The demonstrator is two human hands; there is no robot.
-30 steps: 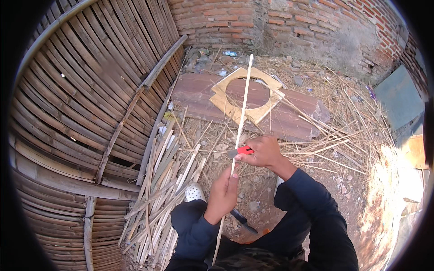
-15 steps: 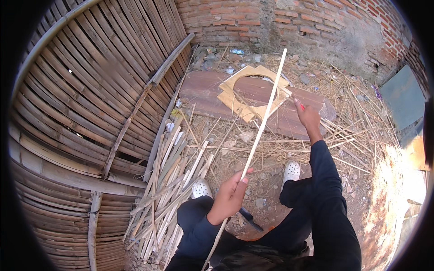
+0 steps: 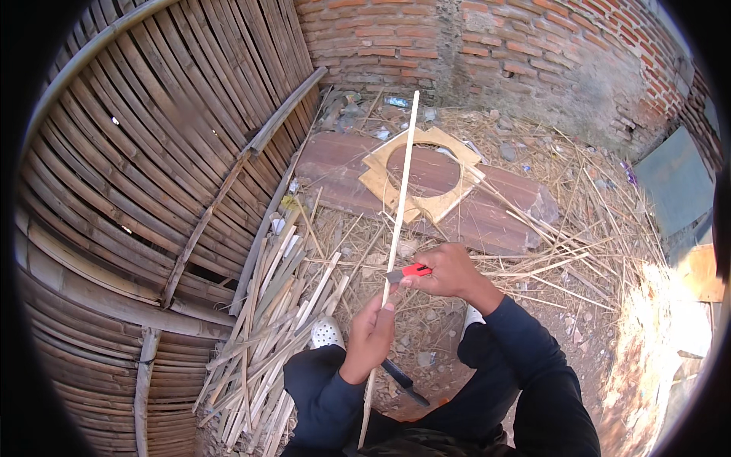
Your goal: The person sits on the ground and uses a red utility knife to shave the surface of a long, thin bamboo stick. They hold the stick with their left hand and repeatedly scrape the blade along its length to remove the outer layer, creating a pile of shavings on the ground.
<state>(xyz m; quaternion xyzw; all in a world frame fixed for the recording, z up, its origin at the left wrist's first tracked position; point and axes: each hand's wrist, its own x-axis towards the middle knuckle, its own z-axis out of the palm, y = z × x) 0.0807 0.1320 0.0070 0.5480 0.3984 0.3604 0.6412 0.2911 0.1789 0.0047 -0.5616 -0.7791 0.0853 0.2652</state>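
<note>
A long, pale bamboo strip (image 3: pixel 404 183) slants upward in front of me, its lower end passing down between my legs. My left hand (image 3: pixel 368 339) is closed round it near the middle. Just above that, my right hand (image 3: pixel 451 272) grips a red-handled knife (image 3: pixel 416 270), its grey blade lying against the strip. Below the left hand a dark, long, narrow object (image 3: pixel 405 381) shows in part; its kind I cannot make out.
Many split bamboo strips (image 3: pixel 263 327) lie heaped at my left beside a bamboo slat wall (image 3: pixel 145 167). Ahead, a wooden frame with a round hole (image 3: pixel 371 183) rests on a brown board (image 3: pixel 327 164). Thin shavings (image 3: pixel 601 236) litter the ground before a brick wall (image 3: pixel 373 38).
My right hand has come back toward me from beyond the strip, bringing the knife blade to it just above my left hand. The strip's upper end has swung left.
</note>
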